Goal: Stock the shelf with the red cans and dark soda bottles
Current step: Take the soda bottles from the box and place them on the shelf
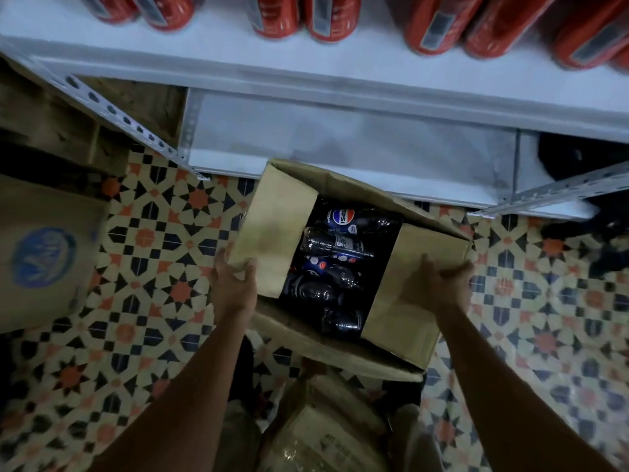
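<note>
Tiled floor (160, 253), box (275, 226) of dark bottles (340, 247)

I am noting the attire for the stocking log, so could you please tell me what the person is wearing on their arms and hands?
Nothing that shows: both forearms are bare up to the frame's lower edge, with no sleeves in view. The left hand and right hand have no gloves, and I can see no watch, ring or wristband, though the picture is somewhat blurred.

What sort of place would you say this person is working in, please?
Probably a small shop or its stockroom. A white metal shelf carries rows of red cans, an open cardboard box of dark soda bottles sits on the patterned tile floor, and both hands grip its flaps.
</note>
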